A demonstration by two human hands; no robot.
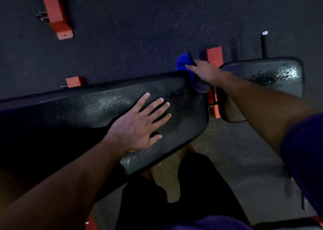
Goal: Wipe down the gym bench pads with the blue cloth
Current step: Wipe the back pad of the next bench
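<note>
Right hand on the blue cloth at the far corner of the long pad, left hand flat on top!

The right hand (208,74) lies over the blue cloth (185,61), fingers (191,67) stretched along it, pressing it to the far right corner of the long bench pad (83,110); cloth sticks out beyond the fingertips and hangs below the palm. The left hand (139,124) rests palm-down, fingers spread, on the pad. The seat pad (279,74) sits just right, glistening.
</note>
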